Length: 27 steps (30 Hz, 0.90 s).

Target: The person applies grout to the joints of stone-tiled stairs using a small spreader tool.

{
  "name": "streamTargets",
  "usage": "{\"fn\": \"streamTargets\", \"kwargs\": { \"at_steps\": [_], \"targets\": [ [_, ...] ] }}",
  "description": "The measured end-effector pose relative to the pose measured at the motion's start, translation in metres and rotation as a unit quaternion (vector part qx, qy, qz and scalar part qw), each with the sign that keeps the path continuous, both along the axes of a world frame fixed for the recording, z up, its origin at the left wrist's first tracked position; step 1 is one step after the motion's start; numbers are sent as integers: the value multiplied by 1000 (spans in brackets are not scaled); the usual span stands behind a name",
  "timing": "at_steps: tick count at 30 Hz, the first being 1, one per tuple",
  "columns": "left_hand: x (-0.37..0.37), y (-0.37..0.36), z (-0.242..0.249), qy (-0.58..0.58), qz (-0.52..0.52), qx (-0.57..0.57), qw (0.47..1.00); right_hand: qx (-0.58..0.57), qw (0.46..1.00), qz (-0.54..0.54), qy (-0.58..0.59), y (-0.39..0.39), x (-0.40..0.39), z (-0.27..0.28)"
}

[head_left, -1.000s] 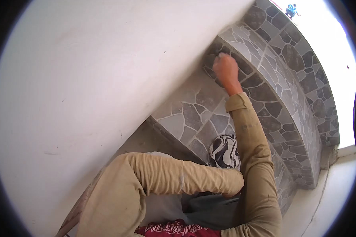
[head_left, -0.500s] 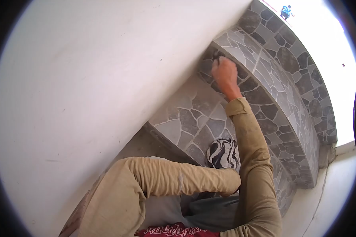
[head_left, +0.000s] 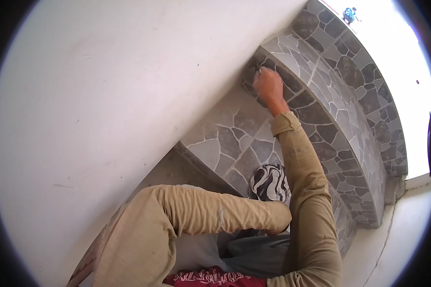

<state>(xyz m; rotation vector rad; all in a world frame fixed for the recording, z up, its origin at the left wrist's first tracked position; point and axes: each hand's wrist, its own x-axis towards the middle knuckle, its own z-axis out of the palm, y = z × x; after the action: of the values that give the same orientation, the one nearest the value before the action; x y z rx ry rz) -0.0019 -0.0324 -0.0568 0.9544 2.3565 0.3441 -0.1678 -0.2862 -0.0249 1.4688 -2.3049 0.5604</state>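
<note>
My right hand [head_left: 269,87] is closed, its fingertips at the stone-faced riser [head_left: 296,87] close to where it meets the white wall. What the fingers pinch is small and mostly hidden. My left arm in its tan sleeve [head_left: 225,210] lies bent across my body; its cuff ends behind my right forearm, and the left hand is hidden from sight. Below my right hand is a stair tread [head_left: 230,141] of grey irregular stone with pale joints. On it, beside my right sleeve, rests a rounded black-and-white swirled thing [head_left: 269,184], partly covered.
A smooth white wall [head_left: 105,95] fills the left side. Curved stone-clad steps [head_left: 337,100] rise toward the upper right, with an outer edge against bright ground. Far off, a person in blue [head_left: 349,16] is at the top. A pale cracked surface [head_left: 392,229] lies at lower right.
My right hand has shifted slightly left along the riser and stays closed. The view has tilted a little. My left arm keeps its place across my body.
</note>
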Motion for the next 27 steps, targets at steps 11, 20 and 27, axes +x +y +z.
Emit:
{"fn": "streamTargets", "kwargs": {
  "at_steps": [11, 20, 27],
  "targets": [
    [12, -11, 18, 38, -15, -7, 999, 130, 991, -16, -31, 7, -11, -38],
    [9, -25, 26, 10, -5, 9, 1000, 152, 988, -23, -25, 6, -11, -8],
    [17, 1, -7, -8, -31, 18, 999, -143, 980, 49, -126, 24, 40, -28]
  ]
}}
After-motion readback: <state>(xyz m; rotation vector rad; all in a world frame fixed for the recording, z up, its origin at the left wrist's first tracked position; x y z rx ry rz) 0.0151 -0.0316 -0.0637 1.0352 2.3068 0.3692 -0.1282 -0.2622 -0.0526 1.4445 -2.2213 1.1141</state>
